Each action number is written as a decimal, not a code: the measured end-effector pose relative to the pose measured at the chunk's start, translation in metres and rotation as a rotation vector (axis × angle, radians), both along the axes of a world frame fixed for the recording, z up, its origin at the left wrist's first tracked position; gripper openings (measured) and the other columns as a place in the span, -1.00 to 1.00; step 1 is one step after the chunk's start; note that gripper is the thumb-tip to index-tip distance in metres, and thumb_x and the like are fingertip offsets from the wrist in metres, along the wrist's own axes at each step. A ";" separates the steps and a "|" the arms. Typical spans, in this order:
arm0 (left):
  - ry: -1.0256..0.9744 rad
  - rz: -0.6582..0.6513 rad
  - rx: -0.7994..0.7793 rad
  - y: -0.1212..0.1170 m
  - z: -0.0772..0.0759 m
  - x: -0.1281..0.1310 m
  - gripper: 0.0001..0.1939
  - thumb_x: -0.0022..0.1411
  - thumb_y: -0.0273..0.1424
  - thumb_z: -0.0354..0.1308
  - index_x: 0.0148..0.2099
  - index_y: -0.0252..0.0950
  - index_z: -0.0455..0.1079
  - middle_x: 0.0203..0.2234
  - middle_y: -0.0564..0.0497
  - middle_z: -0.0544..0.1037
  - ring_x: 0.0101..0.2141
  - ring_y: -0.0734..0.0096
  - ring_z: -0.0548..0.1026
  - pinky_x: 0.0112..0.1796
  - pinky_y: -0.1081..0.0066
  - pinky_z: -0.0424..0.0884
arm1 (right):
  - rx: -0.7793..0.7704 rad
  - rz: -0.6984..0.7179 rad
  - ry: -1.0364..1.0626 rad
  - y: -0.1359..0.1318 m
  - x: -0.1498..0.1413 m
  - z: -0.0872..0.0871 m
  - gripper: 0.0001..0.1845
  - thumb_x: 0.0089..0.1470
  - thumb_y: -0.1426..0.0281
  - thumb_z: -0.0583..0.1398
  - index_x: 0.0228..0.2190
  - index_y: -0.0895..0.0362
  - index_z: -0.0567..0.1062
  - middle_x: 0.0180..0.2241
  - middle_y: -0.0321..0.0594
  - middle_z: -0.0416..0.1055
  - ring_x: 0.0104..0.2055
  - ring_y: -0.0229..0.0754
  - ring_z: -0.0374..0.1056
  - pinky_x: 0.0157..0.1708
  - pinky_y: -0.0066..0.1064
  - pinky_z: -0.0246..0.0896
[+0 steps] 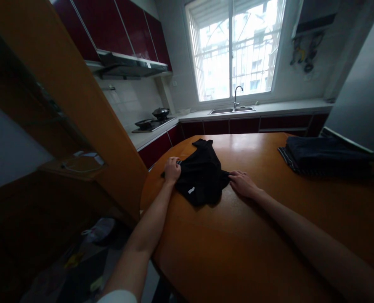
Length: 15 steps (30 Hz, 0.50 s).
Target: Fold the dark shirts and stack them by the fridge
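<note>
A black garment (201,170) lies partly bunched on the wooden table (212,248), with a small white tag (191,190) showing near its lower edge. At its left edge, my left hand (173,170) is closed on the cloth. My right hand (242,183) pinches a corner of the garment on the right side. Part of the garment sticks out at the far end, toward the window. What kind of garment it is, I cannot tell for sure.
A stack of folded dark clothes (325,155) sits at the table's right. Beyond the table runs a counter with a sink (232,110) and a stove (155,124) bearing pans. A wooden frame (111,147) stands close on the left; bags (101,229) lie on the floor.
</note>
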State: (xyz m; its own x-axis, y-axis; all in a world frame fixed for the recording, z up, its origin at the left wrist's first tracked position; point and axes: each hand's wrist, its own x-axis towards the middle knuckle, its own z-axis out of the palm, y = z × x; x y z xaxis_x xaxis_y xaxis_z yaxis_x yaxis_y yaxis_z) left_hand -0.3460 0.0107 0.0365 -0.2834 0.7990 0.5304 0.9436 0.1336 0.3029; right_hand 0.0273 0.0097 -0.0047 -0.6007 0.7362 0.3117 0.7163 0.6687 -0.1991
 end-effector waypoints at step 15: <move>0.102 -0.112 -0.387 0.008 -0.017 -0.002 -0.62 0.34 -0.43 0.04 0.10 -0.20 0.57 0.02 -0.12 0.49 0.00 0.20 0.51 0.12 0.35 0.36 | -0.125 -0.548 -0.085 0.022 0.060 0.017 -0.65 0.18 0.59 0.05 -0.20 0.29 0.63 -0.15 0.22 0.52 -0.10 0.11 0.46 -0.14 -0.27 0.21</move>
